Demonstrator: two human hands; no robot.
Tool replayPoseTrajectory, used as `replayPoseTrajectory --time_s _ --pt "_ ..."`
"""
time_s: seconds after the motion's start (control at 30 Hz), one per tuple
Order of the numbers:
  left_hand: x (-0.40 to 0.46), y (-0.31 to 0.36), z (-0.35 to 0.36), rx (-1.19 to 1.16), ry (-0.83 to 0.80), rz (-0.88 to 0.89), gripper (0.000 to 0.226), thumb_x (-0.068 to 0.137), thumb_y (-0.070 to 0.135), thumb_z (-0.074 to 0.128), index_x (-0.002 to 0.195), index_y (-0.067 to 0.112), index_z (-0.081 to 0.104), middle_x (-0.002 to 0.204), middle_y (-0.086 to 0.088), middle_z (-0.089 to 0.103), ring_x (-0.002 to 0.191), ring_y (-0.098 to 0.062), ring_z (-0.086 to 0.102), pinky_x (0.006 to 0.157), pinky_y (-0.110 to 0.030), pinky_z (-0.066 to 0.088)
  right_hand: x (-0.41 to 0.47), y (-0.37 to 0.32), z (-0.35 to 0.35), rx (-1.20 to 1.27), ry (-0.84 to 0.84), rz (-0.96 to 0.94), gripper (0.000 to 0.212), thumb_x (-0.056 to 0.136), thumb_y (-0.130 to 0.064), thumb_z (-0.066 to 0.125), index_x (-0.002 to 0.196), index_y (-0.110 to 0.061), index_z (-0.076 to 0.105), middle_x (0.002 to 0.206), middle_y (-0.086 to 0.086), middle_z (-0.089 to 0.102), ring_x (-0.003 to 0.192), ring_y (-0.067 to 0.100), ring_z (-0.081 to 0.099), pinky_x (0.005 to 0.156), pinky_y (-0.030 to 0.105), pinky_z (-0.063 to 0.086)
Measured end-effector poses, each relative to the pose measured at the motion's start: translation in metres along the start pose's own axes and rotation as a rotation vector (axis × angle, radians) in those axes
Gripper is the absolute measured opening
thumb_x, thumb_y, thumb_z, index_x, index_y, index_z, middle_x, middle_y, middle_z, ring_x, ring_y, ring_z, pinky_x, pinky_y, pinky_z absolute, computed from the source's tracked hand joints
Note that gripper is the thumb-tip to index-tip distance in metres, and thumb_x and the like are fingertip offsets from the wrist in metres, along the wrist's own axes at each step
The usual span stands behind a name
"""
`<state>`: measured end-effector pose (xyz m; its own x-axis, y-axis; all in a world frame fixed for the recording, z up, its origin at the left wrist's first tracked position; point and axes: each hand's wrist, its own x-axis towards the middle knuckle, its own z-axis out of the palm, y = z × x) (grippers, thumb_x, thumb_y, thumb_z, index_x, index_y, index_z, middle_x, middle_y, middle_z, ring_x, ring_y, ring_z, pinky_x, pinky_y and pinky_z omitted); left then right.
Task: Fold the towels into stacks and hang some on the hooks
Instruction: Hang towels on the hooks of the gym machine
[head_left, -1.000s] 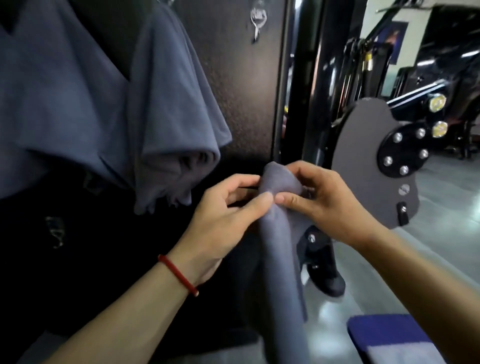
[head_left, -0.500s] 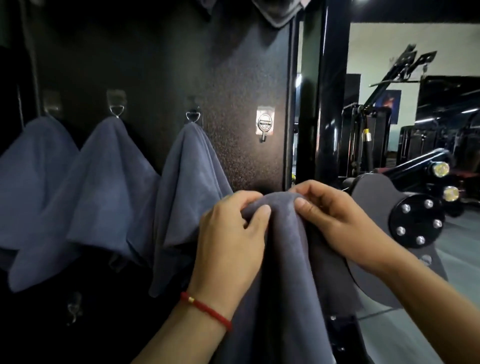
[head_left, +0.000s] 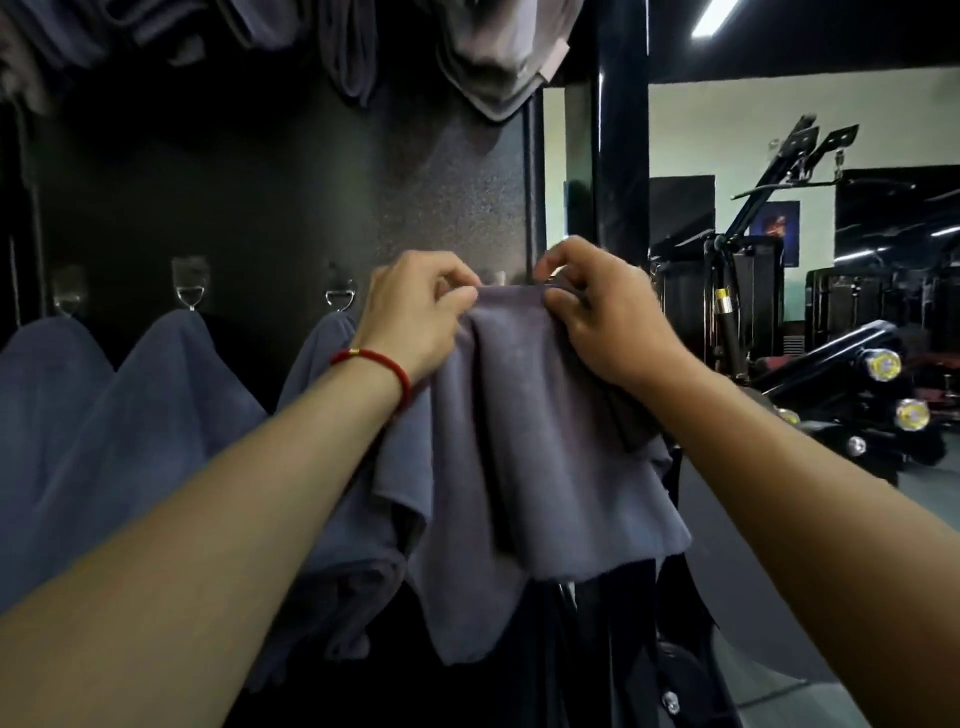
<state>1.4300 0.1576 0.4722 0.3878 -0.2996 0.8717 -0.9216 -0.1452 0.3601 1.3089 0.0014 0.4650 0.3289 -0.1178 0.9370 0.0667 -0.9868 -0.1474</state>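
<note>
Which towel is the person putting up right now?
Look at the dark panel with its row of hooks. The towel hangs furthest right. Unlike the three beside it, the left hand and right hand pinch its top edge.

A dark speckled wall (head_left: 322, 208) fills the left. On the right is a pale green wall (head_left: 737, 135), black gym machines (head_left: 810, 332) and a long ceiling light (head_left: 719, 18)

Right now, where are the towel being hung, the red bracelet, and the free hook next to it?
towel (head_left: 524, 426), head view, middle of the hanging cloth
bracelet (head_left: 387, 362), head view, red band on the left wrist
hook (head_left: 341, 299), head view, metal loop above a hung towel
</note>
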Motion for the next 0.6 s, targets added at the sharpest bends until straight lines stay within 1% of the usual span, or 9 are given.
replayPoseTrajectory --time_s 0.07,0.13,0.2,0.3,0.4,0.47,0.53,0.57,0.6 --pt "0.002 -0.013 0.01 -0.003 0.025 0.007 0.012 0.083 0.01 0.07 0.088 0.021 0.075 0.074 0.0 0.066 0.075 -0.016 0.06 0.079 -0.031 0.049 -0.001 0.004 0.013 -0.129 -0.04 -0.044 0.017 0.094 -0.013 0.061 0.104 -0.024 0.068 0.096 -0.004 0.059 0.088 0.021 0.06 0.078 0.041 0.052" --pt "-0.004 -0.024 0.023 0.056 0.065 0.074 0.012 0.082 0.01 0.071 0.084 0.021 0.069 0.078 -0.001 0.062 0.077 -0.018 0.057 0.079 -0.037 0.048 -0.014 0.008 0.026 -0.215 -0.08 -0.033 0.015 0.097 -0.022 0.058 0.108 -0.028 0.068 0.107 -0.001 0.056 0.093 0.028 0.062 0.073 0.042 0.052" --pt "-0.013 -0.03 0.03 0.12 0.105 0.104 0.008 0.085 0.015 0.07 0.088 0.023 0.068 0.086 -0.001 0.06 0.084 -0.023 0.059 0.076 -0.04 0.05 -0.03 0.011 0.036 -0.22 -0.071 -0.002 0.016 0.1 -0.029 0.056 0.112 -0.031 0.066 0.111 -0.002 0.053 0.093 0.027 0.061 0.07 0.041 0.051" --pt "-0.024 -0.033 0.03 0.139 0.136 0.044 0.009 0.088 0.022 0.069 0.094 0.027 0.073 0.091 0.001 0.064 0.09 -0.025 0.063 0.078 -0.041 0.053 -0.045 0.011 0.043 -0.141 -0.05 0.044 0.017 0.1 -0.033 0.055 0.113 -0.033 0.066 0.11 -0.006 0.052 0.094 0.024 0.06 0.074 0.043 0.053" --pt "-0.045 -0.031 0.034 0.27 0.072 0.074 0.017 0.093 0.021 0.062 0.106 0.028 0.07 0.102 -0.004 0.062 0.099 -0.029 0.06 0.081 -0.047 0.052 -0.054 0.011 0.048 -0.056 -0.05 0.055 0.019 0.098 -0.026 0.058 0.112 -0.03 0.07 0.109 -0.005 0.05 0.098 0.021 0.058 0.078 0.043 0.051" --pt "-0.064 -0.031 0.038 0.434 0.041 0.117 0.031 0.094 0.015 0.057 0.122 0.027 0.064 0.11 -0.005 0.056 0.103 -0.031 0.054 0.084 -0.049 0.05 -0.062 0.012 0.053 -0.131 -0.013 0.043 0.018 0.095 -0.022 0.061 0.108 -0.027 0.073 0.107 -0.004 0.049 0.103 0.024 0.052 0.078 0.04 0.04" --pt "-0.083 -0.031 0.037 0.553 0.006 0.156 0.045 0.092 0.011 0.049 0.135 0.021 0.057 0.115 -0.006 0.05 0.105 -0.03 0.049 0.087 -0.046 0.049 -0.07 0.012 0.055 -0.246 0.013 0.048 0.017 0.095 -0.022 0.062 0.105 -0.026 0.074 0.106 -0.003 0.05 0.103 0.026 0.048 0.076 0.038 0.028" --pt "-0.092 -0.03 0.035 0.595 -0.038 0.162 0.049 0.09 0.01 0.042 0.136 0.018 0.056 0.116 -0.006 0.05 0.107 -0.029 0.048 0.09 -0.044 0.048 -0.073 0.013 0.056 -0.265 0.0 0.056 0.018 0.096 -0.022 0.061 0.108 -0.026 0.074 0.106 -0.003 0.052 0.103 0.027 0.048 0.076 0.037 0.028" --pt "-0.1 -0.028 0.033 0.629 -0.098 0.156 0.053 0.086 0.011 0.036 0.135 0.016 0.054 0.118 -0.006 0.05 0.109 -0.028 0.047 0.093 -0.042 0.046 -0.077 0.014 0.055 -0.247 -0.039 0.068 0.021 0.097 -0.021 0.06 0.113 -0.027 0.072 0.106 -0.003 0.056 0.103 0.026 0.051 0.078 0.038 0.032"
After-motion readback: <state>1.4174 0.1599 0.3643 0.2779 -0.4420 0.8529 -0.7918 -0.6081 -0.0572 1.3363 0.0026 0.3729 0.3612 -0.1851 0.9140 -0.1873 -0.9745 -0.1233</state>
